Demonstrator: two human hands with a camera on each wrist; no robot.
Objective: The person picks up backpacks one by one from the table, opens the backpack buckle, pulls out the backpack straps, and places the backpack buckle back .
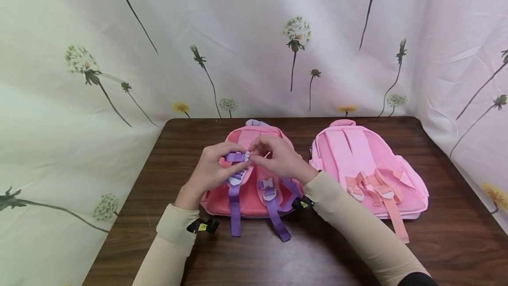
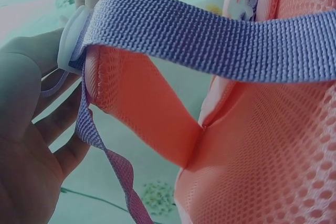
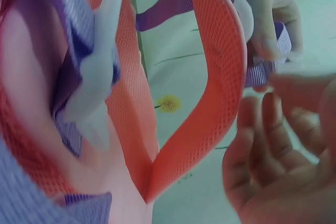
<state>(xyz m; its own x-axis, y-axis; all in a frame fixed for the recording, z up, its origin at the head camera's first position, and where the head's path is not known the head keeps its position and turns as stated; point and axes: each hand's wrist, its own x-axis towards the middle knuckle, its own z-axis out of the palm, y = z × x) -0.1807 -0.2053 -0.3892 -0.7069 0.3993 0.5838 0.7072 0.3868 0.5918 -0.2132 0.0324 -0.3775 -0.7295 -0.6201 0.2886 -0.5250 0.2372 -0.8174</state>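
A coral-pink backpack (image 1: pixel 254 206) lies on the table with its purple webbing straps towards me. My left hand (image 1: pixel 210 167) pinches a short purple strap (image 1: pixel 235 157) near its white buckle (image 1: pixel 247 157). From the other side, the thumb and forefinger of my right hand (image 1: pixel 279 158) pinch the buckle's end, its other fingers curled. In the left wrist view, a white strap adjuster (image 2: pixel 72 40) sits against the left fingers at the tip of the padded shoulder strap (image 2: pixel 147 103), which is lifted off the bag. The fingers hide part of the buckle.
A lighter pink backpack (image 1: pixel 410 184) with orange straps (image 1: pixel 397 222) lies to the right. On the coral bag's other shoulder strap hangs a second white buckle (image 1: pixel 267 183). Two purple strap ends (image 1: pixel 236 222) trail onto the brown table (image 1: pixel 158 180). Behind hangs a flowered curtain (image 1: pixel 246 56).
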